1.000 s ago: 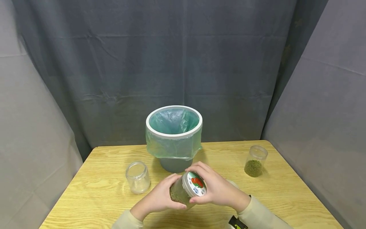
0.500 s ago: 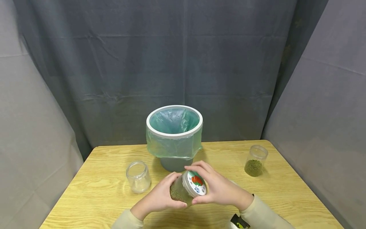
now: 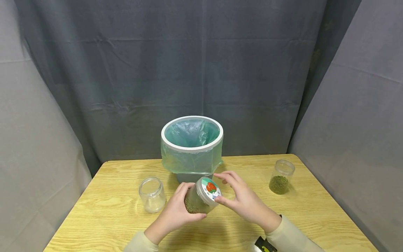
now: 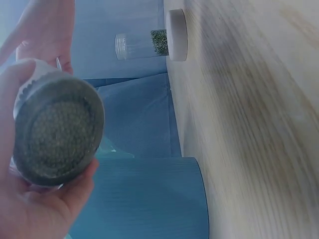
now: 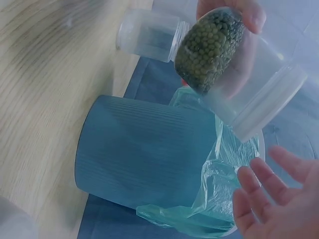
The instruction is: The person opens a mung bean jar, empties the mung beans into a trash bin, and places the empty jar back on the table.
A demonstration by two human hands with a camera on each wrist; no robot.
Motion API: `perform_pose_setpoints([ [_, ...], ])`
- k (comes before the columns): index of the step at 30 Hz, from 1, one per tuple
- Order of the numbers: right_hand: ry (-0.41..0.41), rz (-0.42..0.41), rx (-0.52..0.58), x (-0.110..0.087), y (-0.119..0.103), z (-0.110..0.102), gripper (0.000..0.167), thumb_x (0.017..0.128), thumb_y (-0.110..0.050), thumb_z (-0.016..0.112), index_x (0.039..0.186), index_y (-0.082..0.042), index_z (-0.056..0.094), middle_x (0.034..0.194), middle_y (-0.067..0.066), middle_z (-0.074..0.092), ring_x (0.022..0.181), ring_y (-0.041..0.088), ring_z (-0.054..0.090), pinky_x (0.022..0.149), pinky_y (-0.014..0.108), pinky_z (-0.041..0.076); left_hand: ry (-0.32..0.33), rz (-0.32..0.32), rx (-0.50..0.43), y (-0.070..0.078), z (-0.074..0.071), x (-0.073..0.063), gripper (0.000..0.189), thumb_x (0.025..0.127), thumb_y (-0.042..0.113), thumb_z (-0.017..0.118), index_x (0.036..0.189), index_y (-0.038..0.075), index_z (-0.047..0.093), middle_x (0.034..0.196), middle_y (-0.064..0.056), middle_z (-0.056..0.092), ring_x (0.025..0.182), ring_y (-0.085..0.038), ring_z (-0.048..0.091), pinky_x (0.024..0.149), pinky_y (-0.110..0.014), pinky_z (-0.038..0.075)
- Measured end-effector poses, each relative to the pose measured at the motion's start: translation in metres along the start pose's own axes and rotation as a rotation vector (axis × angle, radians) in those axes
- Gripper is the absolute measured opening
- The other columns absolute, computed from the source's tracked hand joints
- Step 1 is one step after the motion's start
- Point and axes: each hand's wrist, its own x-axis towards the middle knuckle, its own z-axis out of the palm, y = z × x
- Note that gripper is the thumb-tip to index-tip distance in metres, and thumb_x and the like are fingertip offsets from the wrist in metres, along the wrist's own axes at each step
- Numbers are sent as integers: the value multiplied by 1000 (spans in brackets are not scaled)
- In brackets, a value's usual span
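My left hand grips a clear jar part filled with small green beans, held tilted above the table. Its lid is on and carries a red and green picture. In the right wrist view the beans lie toward the jar's base, and the left fingers wrap its side. Beside the lid, my right hand has its fingers spread. In the right wrist view the right hand's fingers stand apart from the lid.
A bin with a green bag liner stands at the back middle. An uncovered clear jar is left of it. Another jar with green contents stands at the right. A white round object sits on the wooden table.
Earlier both hands held the jar, with the right hand on the lid. Now the right fingers have come off the lid, and the left hand has raised the jar slightly, away from me.
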Motion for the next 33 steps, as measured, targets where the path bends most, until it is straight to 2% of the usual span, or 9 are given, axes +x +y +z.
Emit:
perform_pose_setpoints([
  [5,53,92,-37,2,0,2,50,94,-43,74,138,-21,62,123,-9,61,105,14,59,87,38,53,50,0,29,0,1,-1,87,65,32,98,138,19,52,126,8,55,111,-13,57,94,-38,52],
  [10,44,152,-70,3,0,5,39,99,-45,67,131,-21,66,109,-8,63,98,15,61,78,30,51,44,-13,24,-1,1,0,88,66,31,98,139,19,51,126,9,53,114,-13,57,96,-40,52],
  [17,-7,206,-67,1,-7,9,52,94,-56,68,134,-23,65,114,-8,63,99,18,61,75,30,51,20,-9,14,-2,1,0,88,67,30,98,140,18,50,126,7,53,113,-15,56,94,-40,53],
  [21,-17,232,-87,2,-12,12,57,90,-60,72,133,-23,65,114,-12,62,98,13,59,75,28,51,2,-5,8,-3,1,1,88,68,33,97,140,18,49,126,6,53,113,-15,56,93,-40,53],
  [26,-12,234,-104,3,-16,15,63,86,-62,75,132,-21,66,110,-12,61,95,8,57,75,26,50,-1,-2,13,-4,2,1,89,67,37,97,140,19,50,126,7,52,113,-15,56,94,-39,53],
  [33,-16,228,-105,2,-16,17,67,80,-65,79,130,-22,66,105,-14,59,91,9,57,71,23,49,-4,5,11,-1,3,1,88,66,31,98,139,20,50,125,8,52,112,-14,57,95,-38,53],
])
